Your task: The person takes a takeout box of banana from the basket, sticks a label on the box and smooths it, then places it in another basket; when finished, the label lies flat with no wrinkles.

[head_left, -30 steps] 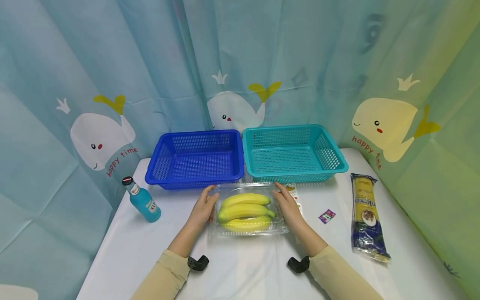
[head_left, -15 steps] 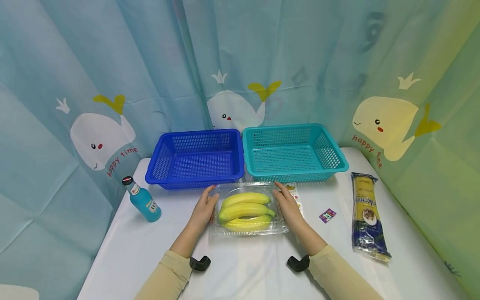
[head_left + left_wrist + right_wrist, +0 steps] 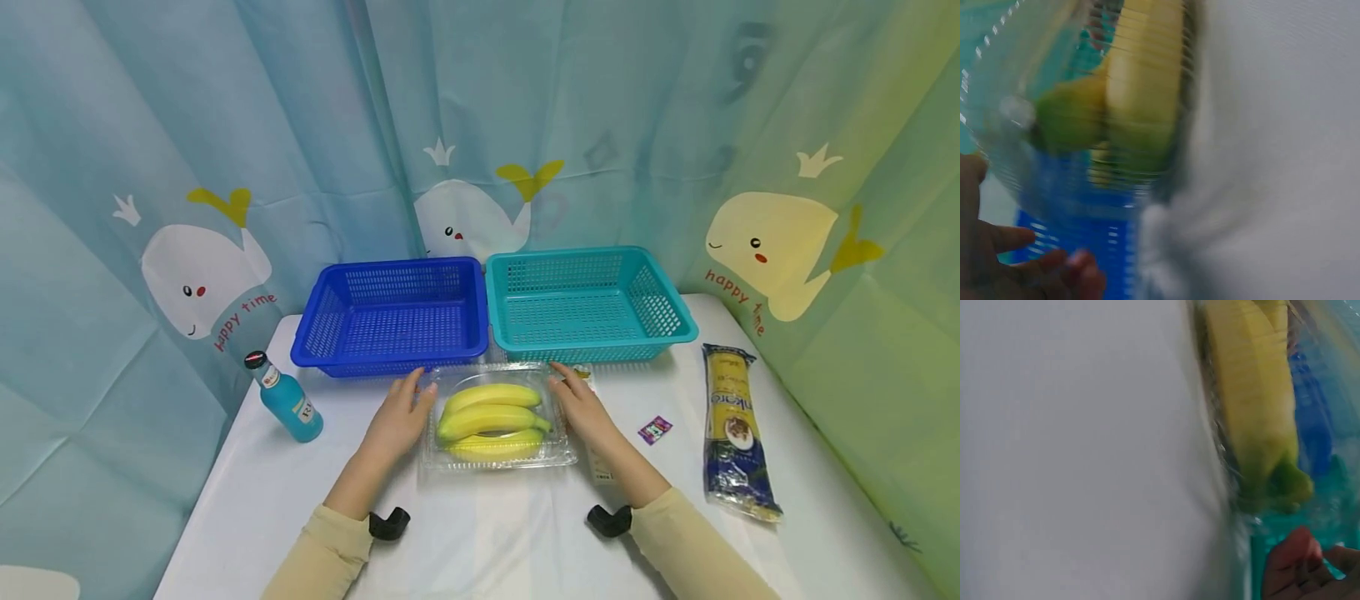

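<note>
A clear plastic clamshell box (image 3: pixel 495 465) lies closed on the white table, with several yellow bananas (image 3: pixel 491 419) inside. My left hand (image 3: pixel 396 419) is beside its left end, fingers loosely extended. In the left wrist view, those fingers (image 3: pixel 1013 239) are spread with a gap between them and the plastic. At the other end is my right hand (image 3: pixel 588 414), its fingertips close to the upper right corner. The right wrist view shows its relaxed fingers (image 3: pixel 1297 556) just past the box's end, gripping nothing. The right hand partly covers a flat printed packet (image 3: pixel 602 468).
Behind the box stand a dark blue basket (image 3: pixel 405 367) and a teal basket (image 3: pixel 592 343), side by side. A blue bottle (image 3: pixel 294 407) is at the left. To the right lie a small purple sachet (image 3: pixel 655 430) and a long yellow-and-navy pasta bag (image 3: pixel 735 433).
Both hands have come off the ends of the box, the left drifting left and the right slightly right. The box stays in place. More of the printed packet shows.
</note>
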Demonstrator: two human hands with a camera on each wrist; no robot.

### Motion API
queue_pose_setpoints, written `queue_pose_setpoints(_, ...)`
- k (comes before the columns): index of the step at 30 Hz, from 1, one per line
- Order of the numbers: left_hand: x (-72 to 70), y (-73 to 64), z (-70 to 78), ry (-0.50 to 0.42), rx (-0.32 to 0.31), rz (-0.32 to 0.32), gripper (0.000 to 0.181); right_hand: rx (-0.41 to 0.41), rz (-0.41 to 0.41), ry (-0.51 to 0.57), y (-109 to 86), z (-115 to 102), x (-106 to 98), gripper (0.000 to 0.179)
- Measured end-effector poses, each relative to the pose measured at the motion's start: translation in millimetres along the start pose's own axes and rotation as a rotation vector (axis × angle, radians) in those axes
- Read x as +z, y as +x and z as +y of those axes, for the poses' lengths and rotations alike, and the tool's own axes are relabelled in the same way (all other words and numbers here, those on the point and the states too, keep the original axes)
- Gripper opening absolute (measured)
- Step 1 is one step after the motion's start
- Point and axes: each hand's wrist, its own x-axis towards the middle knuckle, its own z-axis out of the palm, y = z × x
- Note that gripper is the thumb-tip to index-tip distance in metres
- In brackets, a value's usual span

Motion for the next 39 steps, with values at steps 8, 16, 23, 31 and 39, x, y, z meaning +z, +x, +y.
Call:
queue_pose_setpoints(8,-9.1,-28.0,45.5,0.315,0.262,0.065,0.065,-0.041,-0.037,-0.098,-7.5,-6.2,-23.0,0.062)
queue_pose_setpoints(16,12.2,-52.6,95.7,0.311,0.724,0.007,0.052,-0.056,-0.042,-0.125,-11.1,-8.2,-43.7,0.062)
queue_pose_setpoints(23,41.6,-60.5,121.9,0.359,1.104,-0.155,0.050,-0.062,-0.025,-0.153,-10.8,-0.8,-54.9,0.058)
queue_pose_setpoints(31,78.1,-67.4,132.5,0.448,1.228,-0.363,0.055,-0.131,-0.022,-0.247,-11.6,14.8,-60.2,0.049)
queue_pose_setpoints(39,122.7,-69.4,121.2,0.580,1.146,-0.544,0.064,-0.144,-0.046,-0.324,-14.1,29.8,-65.5,0.030)
